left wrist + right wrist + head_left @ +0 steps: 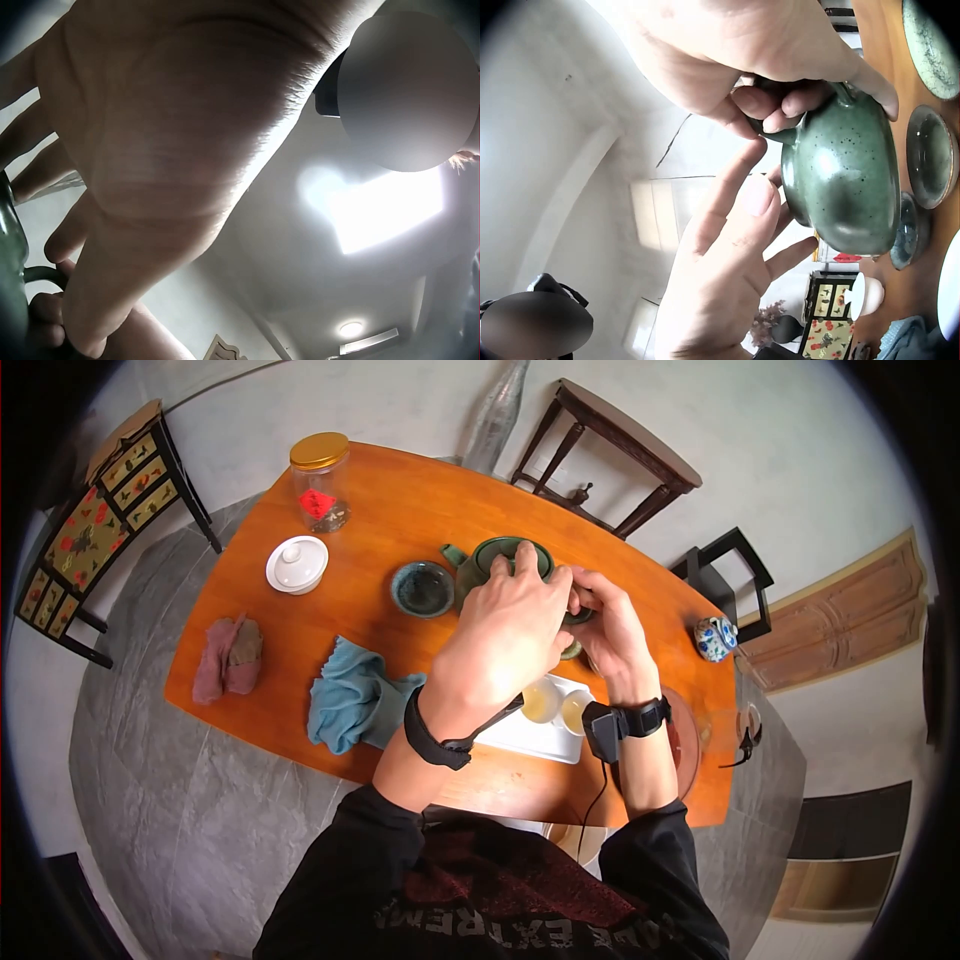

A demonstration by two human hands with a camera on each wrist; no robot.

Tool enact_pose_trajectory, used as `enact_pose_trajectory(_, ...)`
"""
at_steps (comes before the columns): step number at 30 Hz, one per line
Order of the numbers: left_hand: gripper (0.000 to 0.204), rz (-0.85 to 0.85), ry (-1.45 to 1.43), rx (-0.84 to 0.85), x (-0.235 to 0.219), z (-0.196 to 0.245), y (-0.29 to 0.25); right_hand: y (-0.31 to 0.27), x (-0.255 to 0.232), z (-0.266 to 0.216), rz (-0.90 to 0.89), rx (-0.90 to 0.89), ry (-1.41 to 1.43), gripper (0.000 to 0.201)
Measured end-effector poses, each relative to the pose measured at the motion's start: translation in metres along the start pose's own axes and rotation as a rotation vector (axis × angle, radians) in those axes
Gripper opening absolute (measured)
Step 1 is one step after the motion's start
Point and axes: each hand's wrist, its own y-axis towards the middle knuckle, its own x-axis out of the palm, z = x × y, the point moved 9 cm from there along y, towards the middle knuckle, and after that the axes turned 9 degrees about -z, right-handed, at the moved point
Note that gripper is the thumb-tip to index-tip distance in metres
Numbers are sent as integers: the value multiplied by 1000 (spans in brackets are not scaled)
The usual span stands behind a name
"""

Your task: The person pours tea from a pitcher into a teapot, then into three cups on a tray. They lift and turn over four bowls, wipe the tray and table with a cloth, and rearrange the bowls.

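A glossy speckled green teapot [844, 172] is at the middle of the table in the head view, its spout pointing left. My right hand [757, 37] curls its fingers round the looped handle [43, 274] of the pot. Above the pot, my left hand [515, 610] spreads nearly straight fingers over the top, fingertips at the lid area, with the thumb close to the right hand's fingers. The left hand [727, 262] covers much of the top. A dark blue-green bowl [422, 589] stands left of the teapot.
Below my wrists, a white tray [525, 740] holds cups of yellow tea [541, 702]. Left are a blue cloth [348, 700], a pinkish bundle [228, 658], a white lidded dish [297, 567] and a gold-lidded jar [320, 485]. A blue-white pot [716, 639] stands right.
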Motion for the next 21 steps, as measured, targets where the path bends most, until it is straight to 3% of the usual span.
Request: enact_pose_trajectory(21, 37, -14, -107, -69, 0, -24, 2, 13, 12, 8, -10, 19, -40, 24)
